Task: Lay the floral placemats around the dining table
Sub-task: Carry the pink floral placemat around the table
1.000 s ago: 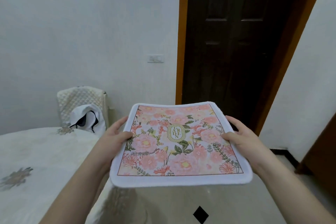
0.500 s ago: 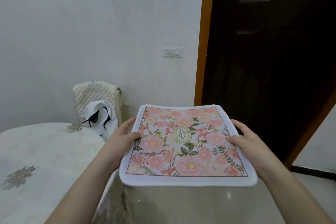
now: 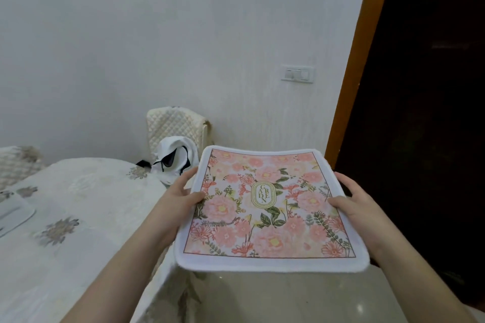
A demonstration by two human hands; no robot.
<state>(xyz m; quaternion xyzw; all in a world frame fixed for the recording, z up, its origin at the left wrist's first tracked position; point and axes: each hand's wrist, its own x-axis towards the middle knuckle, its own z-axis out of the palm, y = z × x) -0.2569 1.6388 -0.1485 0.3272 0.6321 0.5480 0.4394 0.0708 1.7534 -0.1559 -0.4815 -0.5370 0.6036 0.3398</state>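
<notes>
White wall, dark door [image 3: 430, 86] now at right; view has swung toward the desk [image 3: 78, 217]. Left hand [image 3: 181, 196] and right hand [image 3: 354, 204], fingers gripping the placemat [image 3: 267, 207] (flat, not yet over the desk).

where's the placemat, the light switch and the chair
placemat [image 3: 265, 207]: head view, on the oval label at its middle
light switch [image 3: 297, 74]: head view, on the plate's middle
chair [image 3: 170, 127]: head view, on the quilted back cover

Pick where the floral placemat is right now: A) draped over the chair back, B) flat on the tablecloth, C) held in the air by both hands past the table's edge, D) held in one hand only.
C: the left hand and right hand grip opposite edges of the floral placemat, which hovers over the floor beside the table.
</notes>
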